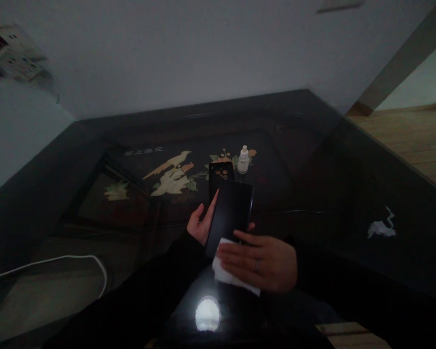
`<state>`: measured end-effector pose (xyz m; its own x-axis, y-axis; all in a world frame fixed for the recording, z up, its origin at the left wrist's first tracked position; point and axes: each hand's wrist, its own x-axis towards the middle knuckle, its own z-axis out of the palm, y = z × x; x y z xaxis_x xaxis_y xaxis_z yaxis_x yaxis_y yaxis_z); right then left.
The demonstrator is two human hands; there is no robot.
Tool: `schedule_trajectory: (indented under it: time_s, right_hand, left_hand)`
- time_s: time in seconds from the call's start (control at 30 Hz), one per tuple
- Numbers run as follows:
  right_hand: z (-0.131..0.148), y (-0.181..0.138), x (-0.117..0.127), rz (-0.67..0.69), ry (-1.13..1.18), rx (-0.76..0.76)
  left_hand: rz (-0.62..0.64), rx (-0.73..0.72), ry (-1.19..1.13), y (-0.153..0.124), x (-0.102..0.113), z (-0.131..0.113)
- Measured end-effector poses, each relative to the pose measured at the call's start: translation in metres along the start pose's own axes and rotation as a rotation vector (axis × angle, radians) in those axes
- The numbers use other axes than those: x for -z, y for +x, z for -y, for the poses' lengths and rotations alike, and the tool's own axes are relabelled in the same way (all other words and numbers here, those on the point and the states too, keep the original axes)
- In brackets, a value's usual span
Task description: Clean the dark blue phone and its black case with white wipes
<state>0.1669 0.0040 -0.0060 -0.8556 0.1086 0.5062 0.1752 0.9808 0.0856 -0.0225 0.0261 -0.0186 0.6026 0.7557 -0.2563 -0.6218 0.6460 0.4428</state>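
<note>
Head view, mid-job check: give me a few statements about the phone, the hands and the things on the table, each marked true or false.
1. The left hand holds the dark phone by its edge. True.
2. The right hand rests on the table with nothing under it. False: its fingers lie flat on a white wipe, pressed against the phone's lower end.
3. A small white bottle stands upright on the table beyond the phone. True.
4. The phone case is fitted on the phone. False: the phone case is on the table behind the phone, beside the bottle.
5. A white cable lies to the right of the hands. False: the white cable lies at the left.
</note>
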Motion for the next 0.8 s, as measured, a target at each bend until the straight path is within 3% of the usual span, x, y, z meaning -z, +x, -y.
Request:
schedule_trajectory:
  time_s: [0.07,0.2,0.27,0.47,0.53,0.67,0.73,0.8]
  right_hand:
    - [-0.001,0.000,-0.001,0.002,-0.006,0.033]
    - [-0.034,-0.016,0.009,-0.047,-0.164,-0.267]
    - [-0.040,-0.020,0.012,-0.063,-0.201,-0.341]
    - [-0.010,-0.007,0.006,-0.031,-0.046,-0.013]
    - [-0.018,-0.009,0.007,-0.044,-0.087,-0.074]
    - [-0.039,-0.016,0.009,-0.096,-0.209,-0.379]
    - [-0.036,-0.012,0.007,-0.068,-0.186,-0.347]
    - [-0.028,-0.005,0.005,0.008,-0.131,-0.195]
  left_hand:
    - [-0.008,-0.010,0.018,0.000,0.001,-0.001]
    - [0.093,0.102,0.012,-0.002,-0.003,-0.004]
    - [0.140,0.144,-0.017,-0.003,-0.005,-0.004]
    - [0.006,-0.057,-0.018,0.000,-0.004,0.001]
    - [0.022,-0.033,-0.030,0.000,-0.005,0.001]
    - [0.133,0.161,-0.024,-0.003,-0.007,-0.001]
    - [0.107,0.138,-0.018,-0.003,-0.007,0.000]
    - [0.047,0.079,-0.017,-0.002,-0.006,0.002]
